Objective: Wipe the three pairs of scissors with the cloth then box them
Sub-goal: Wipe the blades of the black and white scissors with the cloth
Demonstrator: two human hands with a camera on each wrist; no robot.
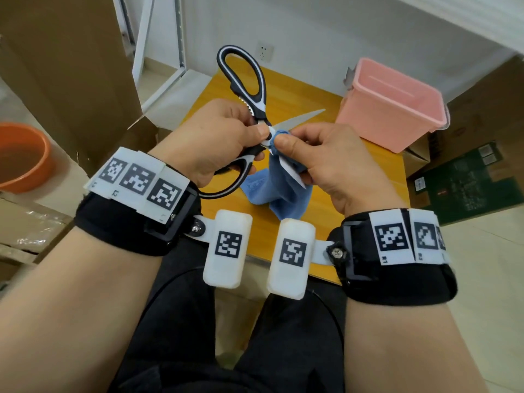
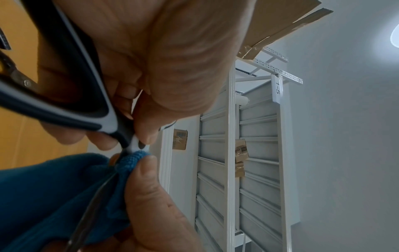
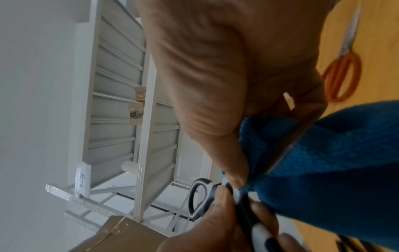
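Black-and-white scissors [image 1: 249, 89] are held spread open above the middle of the yellow table [image 1: 297, 89], gripped near the pivot and lower handle by the left hand [image 1: 209, 140]. Blue cloth [image 1: 279, 188] is pinched around one blade by the right hand [image 1: 326, 163], its loose end hanging to the tabletop. Orange-handled scissors [image 3: 343, 68] lie on the table, and a pink box [image 1: 397, 109] stands at its far right corner.

The black-and-white scissors [image 1: 247, 89] have smooth, slightly glossy plastic handles and 2 bare metal blades with a dull sheen. The blue cloth [image 1: 279, 188] is soft, matt and finely looped. The table [image 1: 295, 89] is smooth yellow wood-look board. The pink box [image 1: 395, 109] is smooth matt plastic.
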